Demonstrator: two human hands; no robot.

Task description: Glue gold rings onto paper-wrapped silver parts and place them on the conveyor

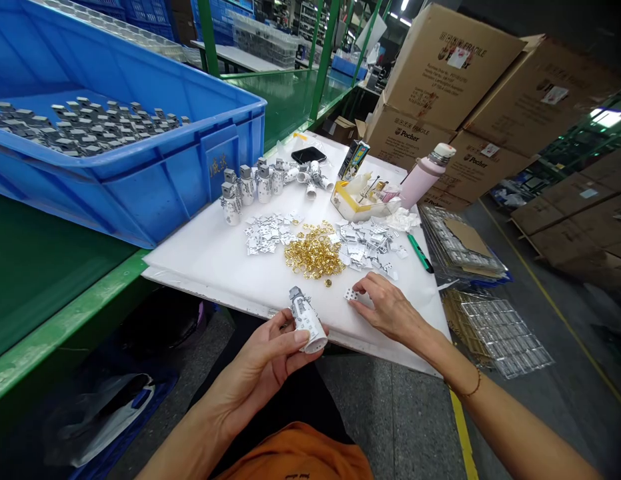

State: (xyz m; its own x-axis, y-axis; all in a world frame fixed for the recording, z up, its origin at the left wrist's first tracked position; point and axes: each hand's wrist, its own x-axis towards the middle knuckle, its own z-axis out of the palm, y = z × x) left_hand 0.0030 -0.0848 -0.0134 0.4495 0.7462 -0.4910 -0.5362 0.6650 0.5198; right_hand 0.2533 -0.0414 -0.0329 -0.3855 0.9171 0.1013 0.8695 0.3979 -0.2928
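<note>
Stacked cardboard boxes (440, 87) fill the right side of the workshop behind a white table (215, 270), and a green belt (285, 93) runs past its far left side. At the table's left edge stands a blue bin (177, 177) with many small gray parts (100, 130) inside. Near the bin, several white-and-gray towers (263, 183) stand upright in a group, with others lying on their sides just to the right, and a black phone (309, 155) lies behind them. Farther right are a yellow tray (347, 208) of small supplies, a pink bottle (424, 179) and a green cutter (420, 253). Across the middle lies a heap of gold rings (315, 253), between a left pile of printed pieces (267, 235) and a larger right pile (367, 243). Two bare hands work at the near edge, well apart from each other. Fingers and thumb of the left hand (275, 350) are closed around a small tower (311, 328), tilted so that its round, open base faces down and toward the person, its gray top pointing up and away. Thumb and forefinger of the right hand (387, 308) pinch a small white card (350, 294) with gray marks, just above or on the tabletop; which one, I cannot tell.
</note>
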